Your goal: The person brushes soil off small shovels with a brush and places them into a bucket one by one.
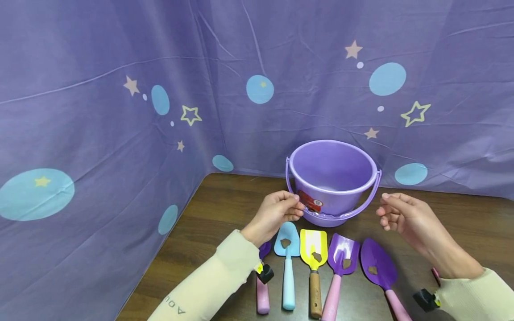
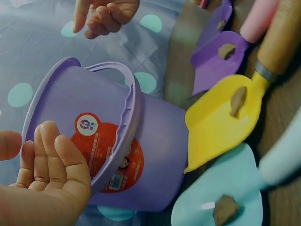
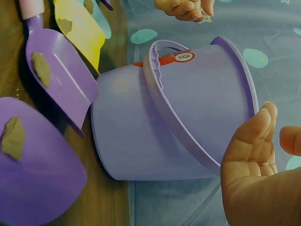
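Note:
A light purple bucket [image 1: 333,207] stands upright at the back of the table, its handle lowered across the front. My left hand [image 1: 277,211] is held at the bucket's front left, close by the handle and the red label, with nothing in it. In the left wrist view, the fingers [image 2: 51,157] are loosely bent and the thumb is apart from them. My right hand [image 1: 413,218] hovers right of the bucket, also bare, its fingers relaxed. The right wrist view has its thumb apart from the fingertips, beside the bucket rim [image 3: 244,75].
Several small shovels lie in a row before the bucket: a light blue one [image 1: 288,285], a yellow one [image 1: 315,236], a purple one [image 1: 336,243] and a pointed purple one [image 1: 375,254]. Small brown pieces lie on their blades. Behind the wooden table [image 1: 192,223] hangs a patterned purple cloth [image 1: 313,107].

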Demonstrator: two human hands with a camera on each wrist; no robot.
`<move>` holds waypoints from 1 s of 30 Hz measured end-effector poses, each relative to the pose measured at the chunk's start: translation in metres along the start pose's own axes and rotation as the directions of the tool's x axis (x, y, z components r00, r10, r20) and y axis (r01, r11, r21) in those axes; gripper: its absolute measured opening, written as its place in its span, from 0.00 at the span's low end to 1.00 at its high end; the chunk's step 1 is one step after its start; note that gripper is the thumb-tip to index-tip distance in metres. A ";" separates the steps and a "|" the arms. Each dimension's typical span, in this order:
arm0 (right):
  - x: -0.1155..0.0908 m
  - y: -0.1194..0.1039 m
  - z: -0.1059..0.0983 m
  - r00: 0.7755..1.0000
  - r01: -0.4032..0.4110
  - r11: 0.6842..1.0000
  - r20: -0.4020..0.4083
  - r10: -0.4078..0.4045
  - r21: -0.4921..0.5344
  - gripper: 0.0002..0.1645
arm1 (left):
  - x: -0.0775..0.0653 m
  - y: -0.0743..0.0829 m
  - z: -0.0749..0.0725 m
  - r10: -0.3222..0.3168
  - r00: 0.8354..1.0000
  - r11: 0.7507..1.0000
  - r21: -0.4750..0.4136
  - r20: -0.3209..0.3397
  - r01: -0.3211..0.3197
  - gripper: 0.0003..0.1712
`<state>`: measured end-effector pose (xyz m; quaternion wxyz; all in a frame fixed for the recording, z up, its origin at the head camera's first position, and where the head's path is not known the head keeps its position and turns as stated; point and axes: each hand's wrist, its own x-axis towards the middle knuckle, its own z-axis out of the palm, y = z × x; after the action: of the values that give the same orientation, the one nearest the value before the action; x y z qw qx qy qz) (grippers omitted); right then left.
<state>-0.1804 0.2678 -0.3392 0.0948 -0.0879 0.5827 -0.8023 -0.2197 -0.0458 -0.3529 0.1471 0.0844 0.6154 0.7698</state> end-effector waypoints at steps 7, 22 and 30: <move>-0.015 0.001 -0.004 1.000 0.007 0.996 -0.026 -0.010 -0.084 0.04 | -0.011 -0.001 -0.014 0.015 1.000 0.991 0.135 -0.006 -0.014 0.11; -0.049 0.005 -0.036 0.989 -0.078 0.902 -0.148 0.016 -0.424 0.08 | -0.040 -0.011 -0.039 0.022 0.998 0.907 0.418 0.055 -0.043 0.11; -0.068 0.009 -0.043 0.981 -0.124 0.770 -0.193 0.002 -0.626 0.11 | -0.060 -0.013 -0.052 0.011 0.998 0.855 0.517 0.068 -0.045 0.06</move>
<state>-0.1254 0.3216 -0.3628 0.0331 -0.0217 0.8281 -0.5592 -0.1774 -0.1111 -0.3739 0.1271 0.1540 0.7936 0.5748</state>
